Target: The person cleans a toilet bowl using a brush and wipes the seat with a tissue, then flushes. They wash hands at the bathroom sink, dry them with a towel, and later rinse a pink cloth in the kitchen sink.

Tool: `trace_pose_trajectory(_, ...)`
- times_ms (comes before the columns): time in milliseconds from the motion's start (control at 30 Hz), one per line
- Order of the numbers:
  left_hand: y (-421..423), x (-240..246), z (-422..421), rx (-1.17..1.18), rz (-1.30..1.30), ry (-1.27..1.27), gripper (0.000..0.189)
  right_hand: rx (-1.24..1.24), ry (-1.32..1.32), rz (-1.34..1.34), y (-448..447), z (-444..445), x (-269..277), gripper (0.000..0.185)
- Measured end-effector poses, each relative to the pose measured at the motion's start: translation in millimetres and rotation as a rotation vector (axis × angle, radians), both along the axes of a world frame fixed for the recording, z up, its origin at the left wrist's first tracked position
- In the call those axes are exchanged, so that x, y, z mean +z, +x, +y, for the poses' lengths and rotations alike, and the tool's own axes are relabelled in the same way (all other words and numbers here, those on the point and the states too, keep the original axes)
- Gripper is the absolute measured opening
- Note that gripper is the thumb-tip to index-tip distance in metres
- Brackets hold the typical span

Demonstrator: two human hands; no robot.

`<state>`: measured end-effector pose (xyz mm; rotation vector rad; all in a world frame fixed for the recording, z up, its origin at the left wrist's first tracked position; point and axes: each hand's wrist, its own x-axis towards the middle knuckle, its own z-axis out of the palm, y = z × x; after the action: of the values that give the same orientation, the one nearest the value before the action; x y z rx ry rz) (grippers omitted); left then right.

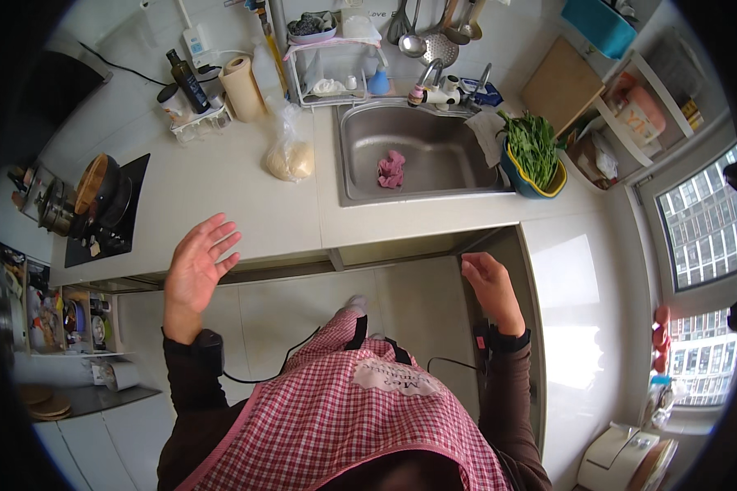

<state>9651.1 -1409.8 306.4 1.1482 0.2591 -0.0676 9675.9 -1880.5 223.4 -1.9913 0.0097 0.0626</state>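
Note:
My left hand [198, 265] is raised palm up, its fingers spread and holding nothing. It hovers by the front edge of the pale countertop [270, 221], between the cooktop and the sink. My right hand [492, 283] floats in front of the counter's inner corner, fingers curled together, with no object visible in it. Ahead, a crumpled pink cloth [391, 169] lies in the stainless steel sink [436, 193]. Leafy greens [533, 150] fill a blue and yellow basket [531, 189] at the sink's right edge. A knotted plastic bag [290, 156] with pale contents rests left of the sink.
A black pan [107, 190] sits on the cooktop [136, 184] at left. Behind stand a paper towel roll [243, 89], a dark bottle [188, 83] and a faucet [439, 93]. A cutting board [562, 86] leans right; a white appliance [617, 457] occupies the lower right.

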Motion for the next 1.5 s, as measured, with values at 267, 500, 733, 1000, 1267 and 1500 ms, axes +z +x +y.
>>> trace_pose_trajectory(267, 185, -49, -85, -0.056, 0.204, -0.475, 0.052, -0.071, 0.201, 0.219, 193, 5, 14, 0.034)
trace_pose_trajectory(500, 304, -117, -193, -0.094, 0.552, -0.601, 0.065, -0.168, 0.254, 0.351, 312, -15, 3, 0.044)
trace_pose_trajectory(733, 384, -204, -204, -0.005, 0.655, -0.581, 0.081, -0.189, 0.088, 0.366, 437, -39, -47, 0.057)
trace_pose_trajectory(1000, 439, -295, -229, -0.337, 0.713, -0.359, 0.059, -0.214, -0.359, 0.108, 573, -54, -134, 0.052)
trace_pose_trajectory(1267, 472, -412, -303, -0.598, 0.346, 1.128, 0.057, -0.109, -0.899, 0.115, 575, -43, -102, 0.055)
trace_pose_trajectory(1500, 462, -444, -313, -0.409, 0.293, 1.136, 0.061, -0.113, -0.496, 0.232, 577, -12, -101, 0.062)
